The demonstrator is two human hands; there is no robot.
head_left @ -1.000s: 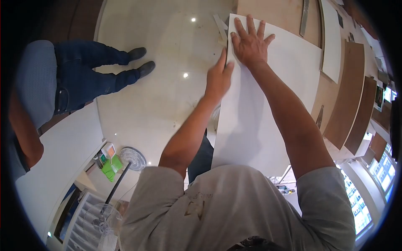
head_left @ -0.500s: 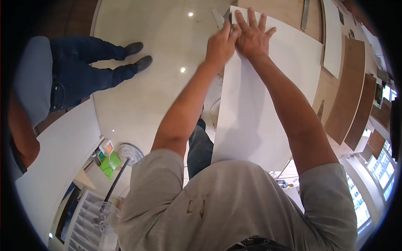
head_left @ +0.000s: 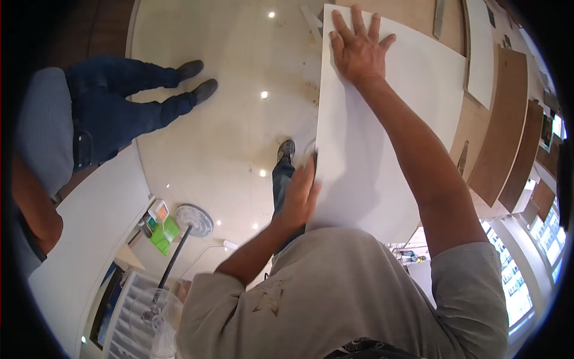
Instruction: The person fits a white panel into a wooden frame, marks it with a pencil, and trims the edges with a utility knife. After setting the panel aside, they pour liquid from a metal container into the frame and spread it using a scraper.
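A white panel lies flat in front of me, its near end against my shirt. My right hand presses on it near the far left corner, palm down with fingers spread. At the panel's left edge, close to my body, is my left hand, slightly blurred. Its fingers are closed around a small dark tool that touches the edge. Most of that tool is hidden by the fingers, so its kind does not show.
Left of me stands a person in dark jeans on the shiny tiled floor. A pedestal fan with a round base is at the lower left. Brown boards and a metal strip lie beyond the panel.
My left hand has slid along the panel's left edge from the far corner back toward my body, with the dark tool in it. My right hand stays pressed on the panel.
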